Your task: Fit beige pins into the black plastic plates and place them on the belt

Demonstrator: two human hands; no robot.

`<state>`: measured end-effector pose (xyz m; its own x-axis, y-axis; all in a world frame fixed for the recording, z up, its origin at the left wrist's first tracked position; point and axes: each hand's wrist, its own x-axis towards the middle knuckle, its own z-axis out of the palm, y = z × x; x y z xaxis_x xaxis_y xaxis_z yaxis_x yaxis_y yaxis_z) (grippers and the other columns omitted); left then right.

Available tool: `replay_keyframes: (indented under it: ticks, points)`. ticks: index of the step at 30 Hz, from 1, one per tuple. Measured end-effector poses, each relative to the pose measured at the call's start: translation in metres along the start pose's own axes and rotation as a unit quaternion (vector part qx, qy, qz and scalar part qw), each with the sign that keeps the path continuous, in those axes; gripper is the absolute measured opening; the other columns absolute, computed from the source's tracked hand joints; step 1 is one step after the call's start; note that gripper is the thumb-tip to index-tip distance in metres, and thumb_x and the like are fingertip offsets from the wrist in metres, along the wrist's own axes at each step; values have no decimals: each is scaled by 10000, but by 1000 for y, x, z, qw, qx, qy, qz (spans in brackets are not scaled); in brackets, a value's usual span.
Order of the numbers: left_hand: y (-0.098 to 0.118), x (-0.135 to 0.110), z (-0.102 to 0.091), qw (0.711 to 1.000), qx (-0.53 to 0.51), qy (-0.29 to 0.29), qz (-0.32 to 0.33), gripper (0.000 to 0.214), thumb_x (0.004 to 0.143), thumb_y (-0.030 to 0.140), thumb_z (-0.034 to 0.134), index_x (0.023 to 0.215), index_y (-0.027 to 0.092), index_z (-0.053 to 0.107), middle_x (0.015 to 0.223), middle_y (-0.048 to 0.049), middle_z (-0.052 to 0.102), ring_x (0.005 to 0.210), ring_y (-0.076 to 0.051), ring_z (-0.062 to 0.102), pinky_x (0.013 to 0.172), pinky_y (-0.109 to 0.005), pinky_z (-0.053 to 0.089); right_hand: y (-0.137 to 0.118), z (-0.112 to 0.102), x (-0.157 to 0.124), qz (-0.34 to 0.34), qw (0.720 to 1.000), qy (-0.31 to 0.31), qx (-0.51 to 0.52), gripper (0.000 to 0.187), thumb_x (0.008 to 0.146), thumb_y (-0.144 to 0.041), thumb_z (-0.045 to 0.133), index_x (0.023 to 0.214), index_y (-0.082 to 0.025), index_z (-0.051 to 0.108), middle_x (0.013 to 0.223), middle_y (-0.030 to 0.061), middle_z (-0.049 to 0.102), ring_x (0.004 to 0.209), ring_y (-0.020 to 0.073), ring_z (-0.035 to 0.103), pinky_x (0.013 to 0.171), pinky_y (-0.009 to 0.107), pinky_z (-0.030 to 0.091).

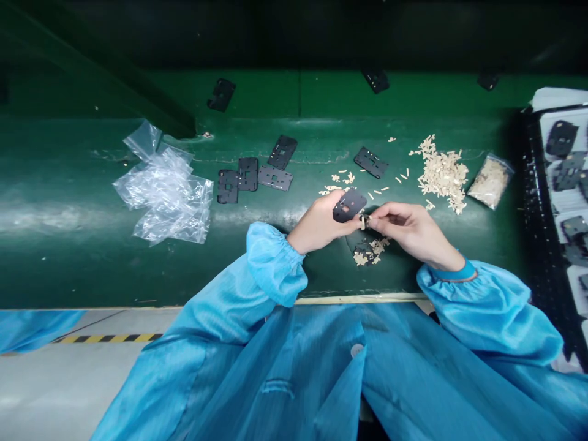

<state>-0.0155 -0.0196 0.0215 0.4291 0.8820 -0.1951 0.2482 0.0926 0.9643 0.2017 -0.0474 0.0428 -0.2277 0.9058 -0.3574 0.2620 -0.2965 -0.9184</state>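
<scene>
My left hand (320,222) is closed on a flat black plastic plate (348,206) with small cut-outs, held tilted above the bench. Against the plate's lower right corner, my right hand (408,229) pinches a small part; a tiny pale piece (362,222) shows between the two hands. The fingertips hide most of what the right hand grips. Just below my hands lies a small heap of cream-coloured and dark bits (370,251). Beyond the left hand, a few loose cream pieces (342,179) are scattered near another black plate (370,162).
Several black plates (274,177) lie left of centre, beside a pile of clear plastic bags (168,190). To the right are a large heap of cream pieces (443,174), a filled bag (490,180) and a black crate (546,245) holding plates. A green post (138,92) stands at back left.
</scene>
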Motion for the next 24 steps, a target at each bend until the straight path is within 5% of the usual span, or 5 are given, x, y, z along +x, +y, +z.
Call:
replay_keyframes:
  ticks: [6, 9, 15, 20, 24]
  points:
    - [2, -4, -5, 988, 65, -141, -24, 184, 796, 230, 725, 927, 213, 596, 850, 17, 752, 797, -170, 692, 711, -273, 495, -1, -9, 1, 31, 995, 60, 72, 196, 754, -384, 885, 816, -214, 809, 674, 7, 700, 528, 100, 530, 504, 253, 439]
    - [2, -3, -5, 994, 65, -80, -34, 190, 814, 308, 743, 885, 204, 601, 780, 18, 712, 677, -147, 633, 641, -270, 464, -2, -3, 8, 10, 993, 66, 100, 170, 758, -368, 882, 793, -219, 809, 686, 10, 706, 545, 107, 548, 515, 259, 452]
    - [1, 5, -2, 982, -77, 172, -17, 269, 819, 346, 769, 932, 197, 575, 866, 0, 691, 704, -115, 609, 663, -254, 505, -5, 26, 33, -59, 986, 132, 78, 194, 780, -405, 860, 816, -221, 807, 607, -17, 647, 522, 109, 504, 497, 261, 418]
    - [-2, 7, -3, 972, -113, 204, -35, 265, 836, 320, 752, 905, 203, 524, 839, 11, 667, 636, -90, 579, 654, -252, 533, -2, 44, 40, -110, 981, 155, 41, 205, 833, -434, 809, 870, -232, 800, 832, 25, 737, 624, 140, 584, 596, 301, 494]
    - [0, 5, -7, 981, -56, 184, -33, 256, 819, 261, 740, 979, 195, 551, 884, 3, 679, 757, -125, 628, 734, -268, 539, -5, 36, 39, -87, 991, 100, 14, 247, 856, -463, 779, 894, -219, 773, 789, 31, 726, 619, 150, 591, 591, 303, 501]
